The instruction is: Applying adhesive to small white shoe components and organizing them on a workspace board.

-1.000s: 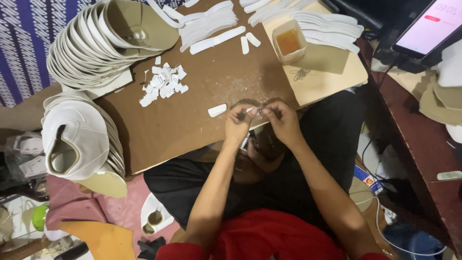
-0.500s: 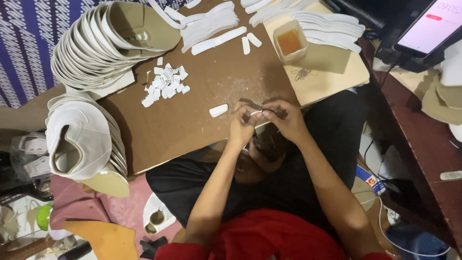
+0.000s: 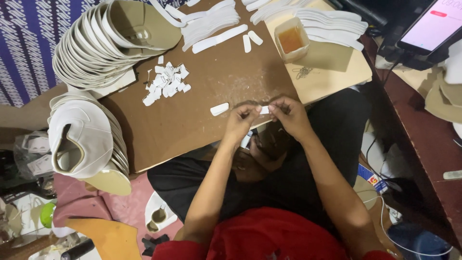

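At the near edge of the brown board (image 3: 192, 130), the left hand (image 3: 239, 124) and right hand (image 3: 288, 115) meet, fingertips of both pinched on a small white strip (image 3: 264, 110) held between them. It looks like peeling or folding work. Another strip (image 3: 219, 109) lies just beside; the scrap pile (image 3: 166, 84) sits further in.

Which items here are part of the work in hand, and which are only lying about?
In use: left hand and right hand pinching a small white strip; loose strip; brown board.
Lying about: stacked white shoe uppers, glue cup, phone.
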